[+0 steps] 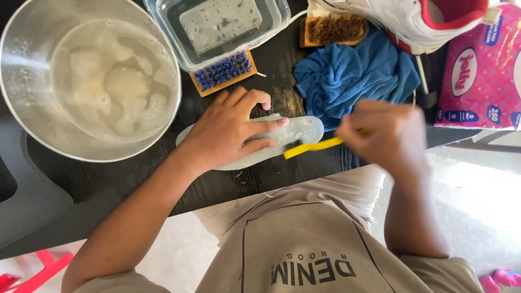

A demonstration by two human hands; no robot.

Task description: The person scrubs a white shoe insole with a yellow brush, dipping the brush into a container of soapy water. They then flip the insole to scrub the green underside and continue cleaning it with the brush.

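Observation:
A pale grey shoe insole [302, 129] lies flat on the dark table [97, 182] near its front edge. My left hand [230, 130] presses down on the insole, fingers spread over it. My right hand [388, 133] grips a yellow toothbrush [315, 146], whose dark bristle head rests against the insole by my left fingertips. The right hand is blurred.
A large metal bowl [24, 76] of soapy water stands at the left. Behind are a clear plastic tub [163, 21] of water, a blue-bristled wooden brush [223, 71], a brown-bristled brush [336, 30], a crumpled blue cloth [353, 73], a white and red sneaker [412, 19] and a pink tissue pack [480, 68].

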